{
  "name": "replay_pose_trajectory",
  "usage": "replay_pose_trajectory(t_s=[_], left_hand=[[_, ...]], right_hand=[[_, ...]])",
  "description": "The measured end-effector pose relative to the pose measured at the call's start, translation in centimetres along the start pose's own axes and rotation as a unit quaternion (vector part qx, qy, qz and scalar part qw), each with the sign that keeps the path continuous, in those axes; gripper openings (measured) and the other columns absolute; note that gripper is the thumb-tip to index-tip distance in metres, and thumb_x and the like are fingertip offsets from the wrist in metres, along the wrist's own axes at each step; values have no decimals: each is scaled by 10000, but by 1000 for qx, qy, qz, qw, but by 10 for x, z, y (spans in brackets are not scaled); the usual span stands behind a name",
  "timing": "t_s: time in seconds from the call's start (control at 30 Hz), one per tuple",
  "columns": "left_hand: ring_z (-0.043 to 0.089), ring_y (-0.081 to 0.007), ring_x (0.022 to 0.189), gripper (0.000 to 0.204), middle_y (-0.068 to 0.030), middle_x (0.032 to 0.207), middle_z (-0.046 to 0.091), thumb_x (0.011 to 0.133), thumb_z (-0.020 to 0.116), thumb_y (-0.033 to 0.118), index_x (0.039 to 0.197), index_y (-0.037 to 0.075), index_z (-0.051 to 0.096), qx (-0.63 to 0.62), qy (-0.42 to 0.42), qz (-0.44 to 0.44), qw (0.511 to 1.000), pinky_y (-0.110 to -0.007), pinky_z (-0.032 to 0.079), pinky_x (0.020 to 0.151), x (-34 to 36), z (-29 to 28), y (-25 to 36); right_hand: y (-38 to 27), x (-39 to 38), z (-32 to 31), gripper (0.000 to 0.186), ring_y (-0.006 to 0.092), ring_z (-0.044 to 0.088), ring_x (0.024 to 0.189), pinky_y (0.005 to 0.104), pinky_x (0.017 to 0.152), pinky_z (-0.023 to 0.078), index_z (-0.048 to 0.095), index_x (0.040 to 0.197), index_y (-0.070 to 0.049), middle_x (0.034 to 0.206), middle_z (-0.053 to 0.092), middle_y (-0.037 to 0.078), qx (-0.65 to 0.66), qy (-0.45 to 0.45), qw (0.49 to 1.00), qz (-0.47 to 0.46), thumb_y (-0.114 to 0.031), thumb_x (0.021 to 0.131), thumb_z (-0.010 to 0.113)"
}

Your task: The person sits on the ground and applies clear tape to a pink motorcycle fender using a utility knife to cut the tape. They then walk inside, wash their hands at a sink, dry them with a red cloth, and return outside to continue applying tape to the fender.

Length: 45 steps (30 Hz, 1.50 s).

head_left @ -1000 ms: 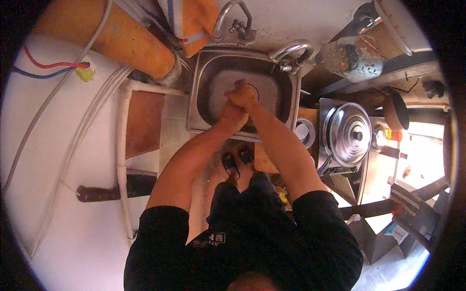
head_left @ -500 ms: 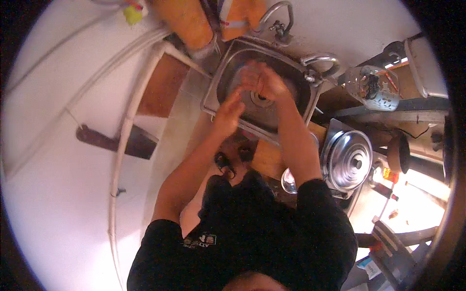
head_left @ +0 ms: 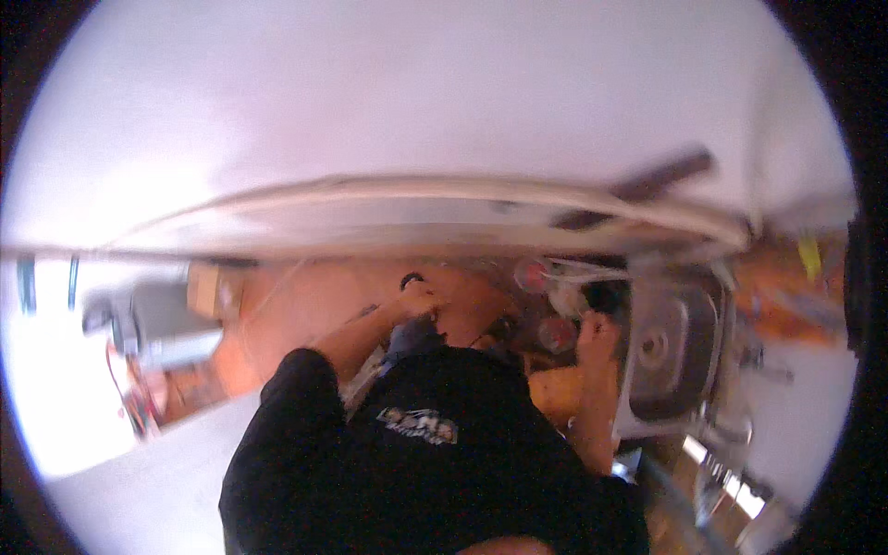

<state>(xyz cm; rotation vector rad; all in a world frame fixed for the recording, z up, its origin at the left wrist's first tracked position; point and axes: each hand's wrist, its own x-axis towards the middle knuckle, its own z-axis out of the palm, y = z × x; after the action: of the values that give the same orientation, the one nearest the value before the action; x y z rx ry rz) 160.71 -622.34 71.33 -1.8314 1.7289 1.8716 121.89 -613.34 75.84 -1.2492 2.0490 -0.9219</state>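
My left hand (head_left: 421, 300) hangs low in front of my body over the reddish-brown floor (head_left: 319, 287), apart from other things. My right hand (head_left: 598, 335) is beside the left edge of the metal sink (head_left: 636, 427), near some blurred items below. Both hands are smeared by motion, and I see nothing plainly held in either. Whether their fingers are curled or stretched cannot be made out. The sink basin has a round drain (head_left: 653, 348) in it.
A pale pipe (head_left: 444, 188) runs along the white wall, with a dark flat bar (head_left: 671, 174) crossing it. Two round reddish containers (head_left: 534, 275) stand low near the sink. A faucet (head_left: 735, 427) rises at its far side. At left is a cardboard box (head_left: 211, 290).
My hands were together over the sink; now they are apart and away from it. My view has swung left, so the sink now lies at the right. The pot with its lid has left view.
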Motion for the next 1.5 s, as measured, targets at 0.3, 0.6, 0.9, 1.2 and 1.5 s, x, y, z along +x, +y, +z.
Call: replay_pose_trajectory(t_s=[0.3, 0.6, 0.9, 1.2, 1.5], left_hand=[[570, -284, 1187, 527, -150, 1388, 534, 950, 579, 295, 1409, 75, 439, -550, 265, 20, 792, -393, 499, 977, -20, -147, -241], [582, -249, 1020, 468, -102, 1239, 589, 1017, 416, 372, 1334, 40, 508, -631, 619, -31, 467, -410, 481, 888, -172, -277, -266], [538, -287, 1180, 512, -139, 1367, 516, 1030, 349, 462, 1363, 91, 459, -706, 616, 334, 102, -469, 462, 934, -340, -263, -368], [381, -265, 1372, 667, -117, 1524, 387, 1016, 265, 536, 1485, 70, 357, -590, 667, 454, 24, -432, 263, 1147, -392, -334, -473], [456, -248, 1328, 531, -91, 1483, 431, 1056, 376, 315, 1493, 20, 318, -558, 784, 253, 103, -388, 387, 1093, -559, -402, -607]], right_hand=[[-237, -47, 395, 610, 366, 488, 1277, 410, 1094, 357, 335, 1476, 4, 1447, 450, 202, 64, -620, 749, -224, -396, 1025, 426], [-408, -183, 624, 704, 388, 289, 1426, 388, 1178, 204, 265, 1467, 91, 1497, 329, 304, 86, -761, 481, -427, -445, 1021, 365], [-497, -349, 627, 758, 497, 302, 1390, 457, 1174, 213, 353, 1373, 187, 1429, 345, 411, 181, -811, 249, -498, -408, 937, 527], [-585, -516, 842, 642, 425, 243, 1445, 535, 1186, 125, 296, 1503, -12, 1550, 291, 246, -86, -709, 157, -682, -396, 994, 374], [-684, -639, 923, 696, 388, 253, 1456, 524, 1191, 162, 285, 1509, 8, 1564, 297, 206, 127, -573, 52, -808, -304, 926, 502]])
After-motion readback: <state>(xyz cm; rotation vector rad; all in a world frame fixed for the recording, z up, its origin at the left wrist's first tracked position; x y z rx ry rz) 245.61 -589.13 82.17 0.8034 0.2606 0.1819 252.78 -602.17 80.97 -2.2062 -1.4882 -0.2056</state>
